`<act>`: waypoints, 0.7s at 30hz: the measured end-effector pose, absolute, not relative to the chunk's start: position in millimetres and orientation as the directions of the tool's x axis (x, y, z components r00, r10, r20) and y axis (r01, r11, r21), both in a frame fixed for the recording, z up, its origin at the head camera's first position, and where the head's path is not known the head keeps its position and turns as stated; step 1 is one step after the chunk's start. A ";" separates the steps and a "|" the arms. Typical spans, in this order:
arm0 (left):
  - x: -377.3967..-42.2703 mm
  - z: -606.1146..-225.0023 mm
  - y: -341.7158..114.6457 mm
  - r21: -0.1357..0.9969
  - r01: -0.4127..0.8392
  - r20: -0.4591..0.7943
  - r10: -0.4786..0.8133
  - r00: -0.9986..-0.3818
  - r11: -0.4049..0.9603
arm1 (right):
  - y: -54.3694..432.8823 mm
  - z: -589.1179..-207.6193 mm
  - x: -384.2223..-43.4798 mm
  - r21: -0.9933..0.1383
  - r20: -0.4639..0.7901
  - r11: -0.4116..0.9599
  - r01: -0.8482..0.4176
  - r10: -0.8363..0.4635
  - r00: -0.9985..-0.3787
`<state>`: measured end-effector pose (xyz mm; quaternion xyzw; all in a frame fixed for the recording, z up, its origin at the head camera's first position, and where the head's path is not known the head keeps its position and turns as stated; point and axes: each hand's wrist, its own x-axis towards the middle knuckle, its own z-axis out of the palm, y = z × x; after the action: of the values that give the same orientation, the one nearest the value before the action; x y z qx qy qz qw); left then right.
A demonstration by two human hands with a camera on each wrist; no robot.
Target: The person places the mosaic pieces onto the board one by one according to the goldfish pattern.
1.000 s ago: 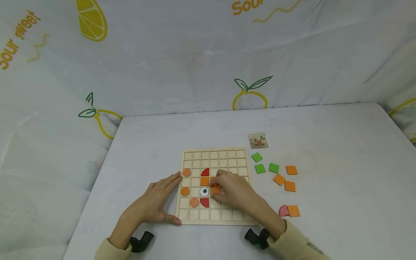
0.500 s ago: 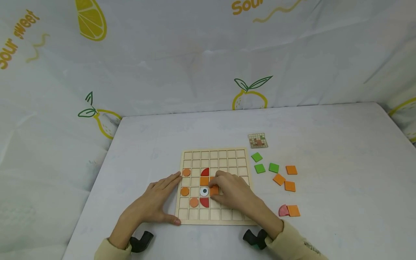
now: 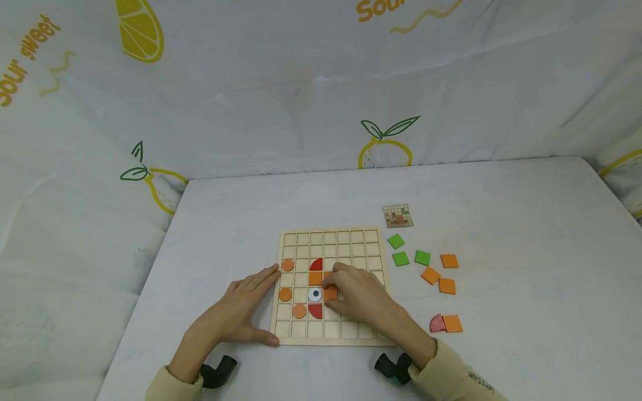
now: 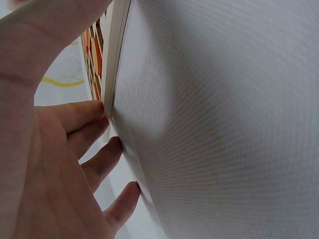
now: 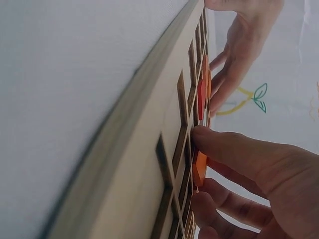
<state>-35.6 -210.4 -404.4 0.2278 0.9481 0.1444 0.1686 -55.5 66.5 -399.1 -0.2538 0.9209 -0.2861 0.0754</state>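
Note:
A wooden grid board (image 3: 341, 341) lies on the white table. My left hand (image 3: 238, 309) has its fingers stretched out, fingertips at the board's left edge and thumb at the lower left corner. The right hand (image 3: 363, 292) reaches over the grid, thumb and fingers pinching an orange square tile (image 3: 330, 294) at its cell; in the right wrist view, the thumb (image 5: 212, 142) is at one side of it. Left of that tile sits a white eye disc (image 3: 315, 294), between an orange square (image 3: 315, 278) above and a red quarter-circle tile (image 3: 315, 311) below.
Orange discs (image 3: 285, 294) fill some left cells. Right of the board lie green squares (image 3: 422, 258), orange squares (image 3: 447, 286) and a pinkish quarter-circle (image 3: 437, 323). A small pattern card (image 3: 398, 216) rests behind. Black objects (image 3: 218, 372) are near both wrists.
The right hand and the orange square tile have shifted slightly left, closer to the eye disc, then stayed there. My left hand has kept its place at the board's edge.

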 end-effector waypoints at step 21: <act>-35.4 -404.5 -210.5 0.352 0.381 -0.250 0.478 -0.842 0.855 | 67.4 -397.0 -53.3 -0.548 -0.027 0.736 -0.398 -0.491 -0.871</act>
<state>-35.4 -210.5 -404.5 0.2263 0.9486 0.1460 0.1664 -53.3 67.4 -397.0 -0.2395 0.9277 -0.2734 0.0854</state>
